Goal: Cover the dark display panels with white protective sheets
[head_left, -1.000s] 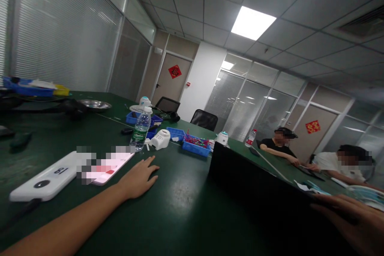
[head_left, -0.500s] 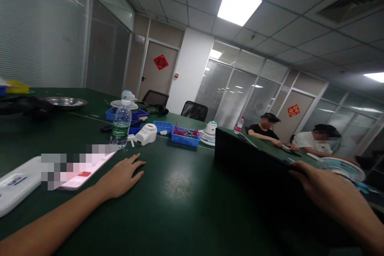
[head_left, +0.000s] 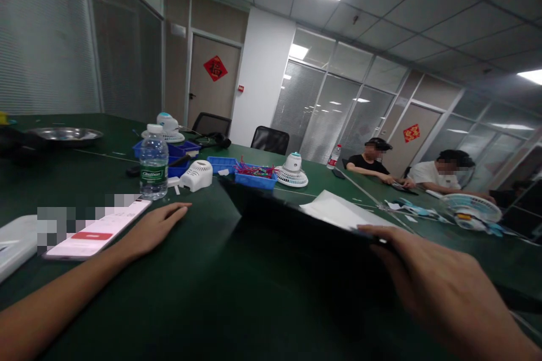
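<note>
- i see a green-labelled bottle (head_left: 153, 166), upright
- white vented housing (head_left: 198, 175), just right of the bottle
- metal dish (head_left: 65, 135), beyond the bottle, to its left
- blue tray (head_left: 256, 181) of wires, farther right of the bottle

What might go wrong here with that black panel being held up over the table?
The right hand holds the black panel near one end, so it might twist or slip. Its other end reaches toward the blue tray of wires, which a swing could bump. The upright bottle stands close to the phone and, if nudged, might topple onto it.
</note>
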The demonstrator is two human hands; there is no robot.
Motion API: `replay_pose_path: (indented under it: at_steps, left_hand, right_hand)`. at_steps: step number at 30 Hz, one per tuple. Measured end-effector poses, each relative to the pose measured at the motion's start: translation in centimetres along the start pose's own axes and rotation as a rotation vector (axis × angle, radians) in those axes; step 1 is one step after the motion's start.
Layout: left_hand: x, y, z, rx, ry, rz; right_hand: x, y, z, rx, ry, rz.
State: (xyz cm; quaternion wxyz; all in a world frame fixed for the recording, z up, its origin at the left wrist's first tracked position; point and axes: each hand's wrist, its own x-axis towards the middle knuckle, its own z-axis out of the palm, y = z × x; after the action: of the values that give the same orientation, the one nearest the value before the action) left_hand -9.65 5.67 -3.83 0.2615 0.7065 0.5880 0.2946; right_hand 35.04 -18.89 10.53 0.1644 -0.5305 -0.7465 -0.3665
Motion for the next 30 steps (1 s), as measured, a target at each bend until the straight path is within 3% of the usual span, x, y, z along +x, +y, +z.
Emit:
replay_pose_path:
  at_steps: [5, 9, 11, 14, 17, 21, 26, 30]
  left_hand:
    - [0.5, -0.1, -1.5, -0.342, 0.026, 0.009]
    - [0.1, -0.6, -2.1, -0.140, -0.027, 0.114]
    - [-0.2, -1.1, -2.1, 0.041, -0.117, 0.166]
    - [-0.5, -2.0, -1.5, 0.269, -0.198, 0.226]
    - [-0.5, -2.3, -1.0, 0.364, -0.178, 0.256]
    - [-0.7, -1.4, -0.5, 0.396, -0.144, 0.281]
    - [-1.5, 0.1, -0.2, 0.406, -0.160, 0.264]
    - [-1.9, 0.7, 0.4, 0.402, -0.165, 0.269]
  right_hand:
    - [-1.0, -7.4, 3.9, 0.247, -0.080, -0.219]
    - [-1.4, -10.3, 8.1, 0.397, -0.273, -0.335]
    - [-1.1, -9.2, 10.0, 0.460, -0.398, -0.284]
    - [-0.7, -4.6, 13.1, 0.312, -0.439, -0.075]
    - [-1.5, 1.3, 16.2, -0.024, -0.554, 0.202]
    - [-3.7, 6.5, 18.3, -0.099, -0.692, 0.362]
    - [-3.8, 7.9, 17.1, -0.146, -0.667, 0.429]
    - [-2.6, 5.8, 14.6, -0.157, -0.569, 0.397]
